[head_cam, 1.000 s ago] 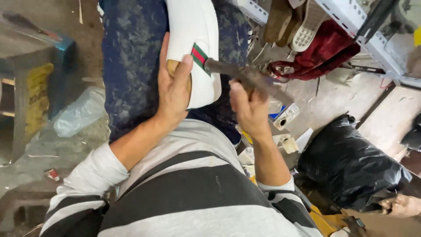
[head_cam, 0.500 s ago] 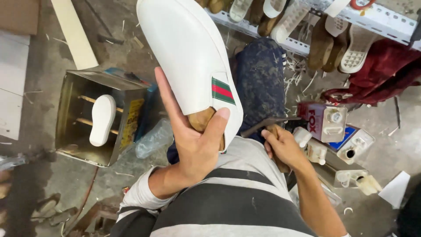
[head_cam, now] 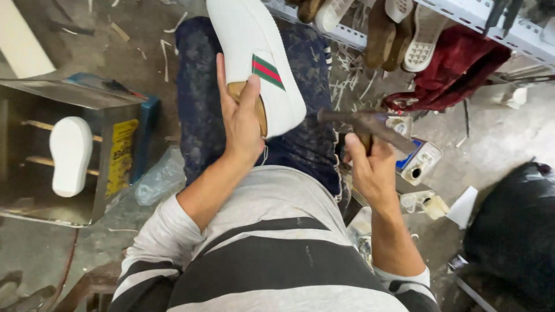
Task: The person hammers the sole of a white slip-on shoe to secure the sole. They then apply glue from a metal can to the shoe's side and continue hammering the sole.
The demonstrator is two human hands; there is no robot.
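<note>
Shoe in white rests on your knee, and your left hand wraps its heel opening so it stays steady. Your right hand closes around the hammer, held just beside the shoe, head toward it.

Littered concrete floor, white metal shelf above, open metal box alongside.

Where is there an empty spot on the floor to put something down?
The barest patch is the grey concrete floor on the right, between the dark red cloth and the black plastic bag. Near the right hand gripping the rusty metal hammer it is crowded with small glue containers. The left hand holds the white leather shoe.
</note>
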